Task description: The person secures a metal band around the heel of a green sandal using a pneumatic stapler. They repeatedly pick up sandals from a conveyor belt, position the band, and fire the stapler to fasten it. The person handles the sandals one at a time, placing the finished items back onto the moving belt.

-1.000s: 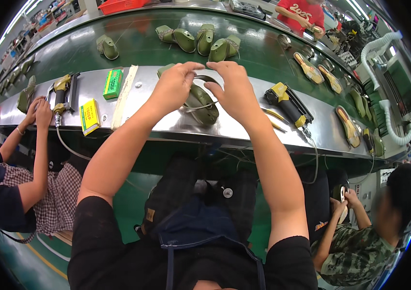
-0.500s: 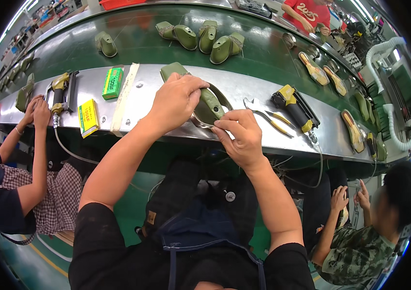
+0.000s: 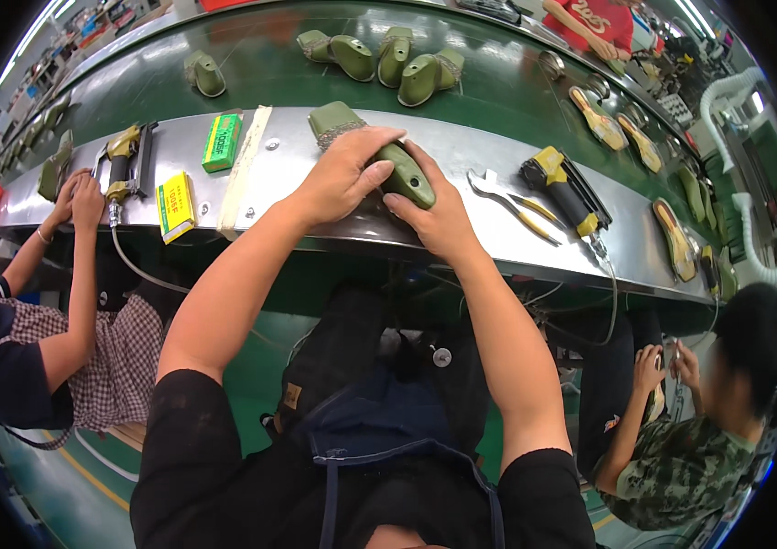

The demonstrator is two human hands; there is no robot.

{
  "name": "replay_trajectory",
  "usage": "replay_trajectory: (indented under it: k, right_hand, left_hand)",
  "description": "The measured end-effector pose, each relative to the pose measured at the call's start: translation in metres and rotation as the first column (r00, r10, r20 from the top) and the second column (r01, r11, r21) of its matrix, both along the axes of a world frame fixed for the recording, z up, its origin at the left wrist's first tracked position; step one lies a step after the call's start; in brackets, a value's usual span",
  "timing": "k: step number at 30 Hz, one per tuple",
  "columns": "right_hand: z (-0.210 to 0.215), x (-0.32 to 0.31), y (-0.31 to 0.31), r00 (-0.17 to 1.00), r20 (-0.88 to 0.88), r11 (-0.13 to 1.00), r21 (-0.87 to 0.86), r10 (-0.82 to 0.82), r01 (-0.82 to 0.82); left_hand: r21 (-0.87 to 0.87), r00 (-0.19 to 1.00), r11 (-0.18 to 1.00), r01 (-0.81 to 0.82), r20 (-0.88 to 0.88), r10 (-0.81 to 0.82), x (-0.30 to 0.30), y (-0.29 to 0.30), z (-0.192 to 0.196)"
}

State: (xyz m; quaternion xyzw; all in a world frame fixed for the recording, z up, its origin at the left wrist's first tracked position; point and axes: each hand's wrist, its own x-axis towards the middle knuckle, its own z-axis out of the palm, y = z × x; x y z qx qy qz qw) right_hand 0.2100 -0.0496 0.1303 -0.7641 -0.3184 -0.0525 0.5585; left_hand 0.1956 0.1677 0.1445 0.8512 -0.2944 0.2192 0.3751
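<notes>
A green shoe last [image 3: 409,180] with a braided-looking strap [image 3: 341,125] across its toe part is between my two hands, just over the metal bench edge. My left hand [image 3: 344,176] is wrapped over its middle, thumb pointing to the heel end. Around the heel end, my right hand [image 3: 436,209] closes from the right, with its thumb near the holed top. Right of it lie pincers with yellow handles [image 3: 518,209] and a black and yellow staple gun [image 3: 569,194]. The last's underside is hidden.
On the bench's left are a green box [image 3: 221,143], a yellow box [image 3: 175,207] and another staple gun [image 3: 123,165]. Several green lasts [image 3: 425,78] stand on the green belt behind. Co-workers sit at left [image 3: 50,352] and right [image 3: 681,439]; another person [image 3: 594,27] stands opposite.
The last's heel end has swung up and right, and my right hand has changed from a fingertip pinch below it to a wrap around it. The shiny curved metal rim beneath is now hidden.
</notes>
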Motion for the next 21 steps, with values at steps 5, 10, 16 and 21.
replay_trajectory:
  k: [5, 10, 16, 21]
  right_hand:
    - [0.034, -0.019, -0.034, 0.899, -0.408, 0.978, 0.191, 0.159, -0.086]
    - [0.046, -0.084, -0.116, 0.718, -0.664, 0.972, 0.221, 0.211, -0.082]
    - [-0.023, -0.186, -0.183, 0.753, -0.656, 0.973, 0.202, 0.054, 0.107]
    - [-0.104, -0.236, -0.180, 0.623, -0.679, 0.904, -0.149, -0.388, 0.400]
  left_hand:
    - [0.280, 0.990, 0.960, -0.003, 0.139, -0.037, -0.024, -0.016, 0.024]
    - [0.285, 0.994, 0.958, -0.017, -0.097, 0.046, -0.108, -0.091, 0.031]
    - [-0.338, 0.653, 0.941, -0.004, -0.714, -0.253, -0.190, -0.163, -0.072]
    - [-0.409, 0.181, 0.889, -0.206, -0.909, -0.376, -0.220, -0.203, -0.139]
